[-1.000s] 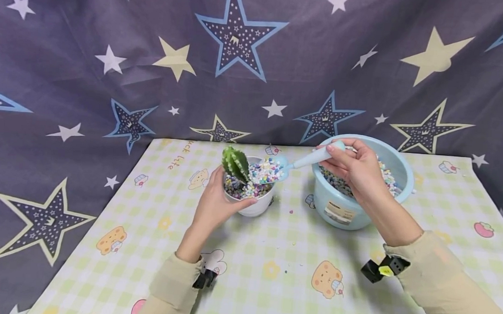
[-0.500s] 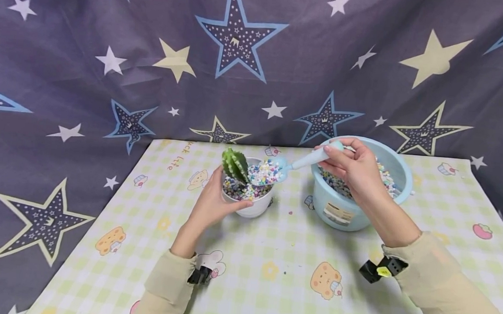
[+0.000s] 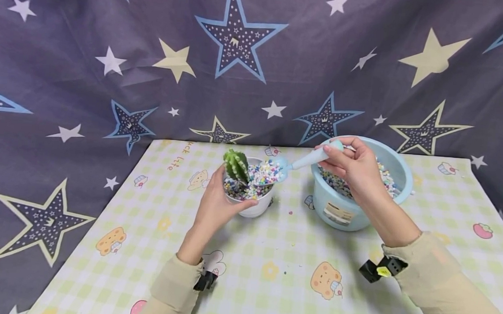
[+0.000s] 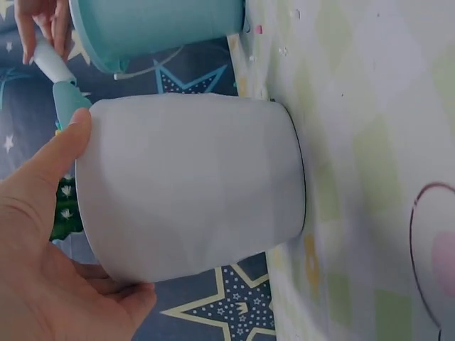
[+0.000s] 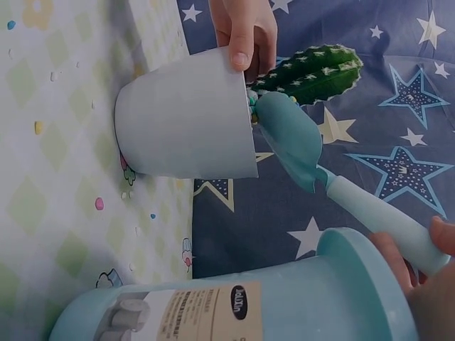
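My left hand (image 3: 218,198) grips the rim of a white flower pot (image 3: 254,209), thumb at the front and fingers round the left side. A green cactus (image 3: 236,165) leans to the left in the pot, which is filled with small coloured pebbles (image 3: 242,190). My right hand (image 3: 354,165) pinches the handle of a light blue hand shovel (image 3: 309,159). The shovel's blade, heaped with white and coloured pebbles, overlaps the pot's right rim. In the right wrist view, the blade (image 5: 288,135) tips toward the pot mouth beside the cactus.
A light blue bucket (image 3: 337,208) with a paper label, part-filled with the same pebbles, stands below my right hand. A few stray pebbles lie on the checked tablecloth (image 3: 265,292). A dark curtain (image 3: 254,104) with stars hangs right behind the table.
The cactus and pot shift very slightly with my left hand, and the left wrist moves a little. The shovel and right hand stay almost still over the pot.
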Tool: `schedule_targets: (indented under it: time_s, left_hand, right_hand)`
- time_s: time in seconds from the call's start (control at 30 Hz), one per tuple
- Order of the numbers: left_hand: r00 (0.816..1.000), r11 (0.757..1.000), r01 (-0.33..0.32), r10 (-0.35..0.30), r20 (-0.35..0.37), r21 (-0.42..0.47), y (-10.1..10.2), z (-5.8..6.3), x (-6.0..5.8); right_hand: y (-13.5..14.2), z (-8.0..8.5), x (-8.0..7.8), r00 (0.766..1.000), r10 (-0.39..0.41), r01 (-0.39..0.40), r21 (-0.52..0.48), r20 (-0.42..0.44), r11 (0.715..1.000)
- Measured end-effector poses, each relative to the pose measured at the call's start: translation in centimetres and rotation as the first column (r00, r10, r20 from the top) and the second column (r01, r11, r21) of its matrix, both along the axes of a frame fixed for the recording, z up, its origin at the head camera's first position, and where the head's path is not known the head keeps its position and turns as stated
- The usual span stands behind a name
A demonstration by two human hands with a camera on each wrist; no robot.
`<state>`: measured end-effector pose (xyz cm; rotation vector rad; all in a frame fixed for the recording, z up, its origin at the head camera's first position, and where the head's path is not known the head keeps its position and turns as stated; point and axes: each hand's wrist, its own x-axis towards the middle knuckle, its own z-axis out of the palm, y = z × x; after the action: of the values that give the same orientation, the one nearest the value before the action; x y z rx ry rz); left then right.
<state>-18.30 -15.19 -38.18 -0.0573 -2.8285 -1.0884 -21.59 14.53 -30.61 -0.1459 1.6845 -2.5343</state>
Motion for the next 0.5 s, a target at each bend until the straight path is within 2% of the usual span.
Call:
schedule_targets:
  time_s: [0.27,0.37,0.5]
  left_hand:
    - [0.990,0.992,0.128,-0.129,0.062,0.011,-1.8,0.0,-1.2]
    - [0.989,0.992,0.128,-0.127,0.076,-0.004,-1.9,-0.1,-1.4]
    - [0.995,0.996,0.091,-0.090,0.050,-0.017,-1.5,0.0,-1.3]
  right_hand:
    - [0.0,-0.1,0.1,1.000,-0.006,0.007,0.021,-0.023,1.000]
    - [0.0,-0.1,0.2,1.000,-0.008,0.009,0.023,-0.028,1.000]
    - [0.0,-0.1,0.2,0.999,-0.009,0.010,0.016,-0.043,1.000]
